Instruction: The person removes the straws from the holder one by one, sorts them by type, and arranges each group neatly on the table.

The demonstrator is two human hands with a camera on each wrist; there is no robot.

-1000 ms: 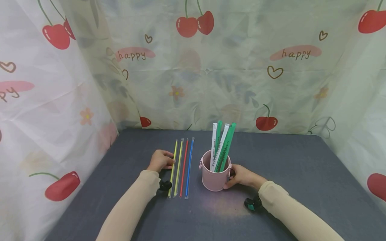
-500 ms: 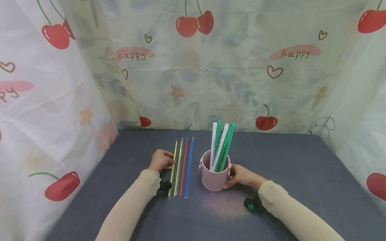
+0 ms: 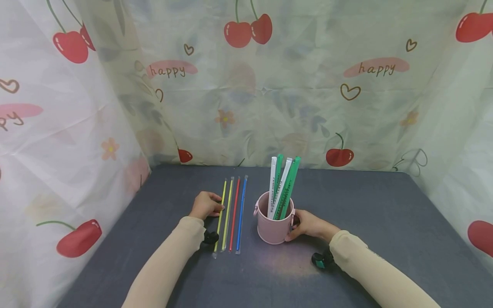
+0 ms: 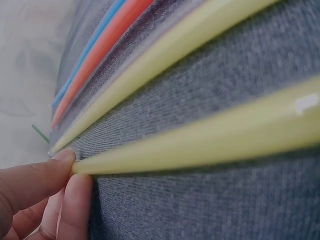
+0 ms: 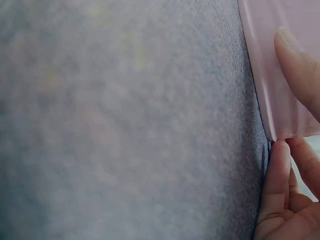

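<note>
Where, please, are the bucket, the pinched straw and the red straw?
Bucket [image 3: 274, 231], head view: front wall.
Pinched straw [image 4: 210, 140], left wrist view: middle of its visible length.
Red straw [image 3: 234, 214], head view: middle of its length.

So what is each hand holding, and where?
The left hand pinches the leftmost yellow straw near its middle; the right hand grips the pink bucket by its right side.

Four straws [image 3: 234, 214], four packets [image 3: 291, 184], one bucket [image 3: 272, 232]

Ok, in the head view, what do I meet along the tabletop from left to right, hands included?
Left hand, leftmost yellow straw, other yellow straw, red straw, blue straw, pink bucket, right hand.
</note>
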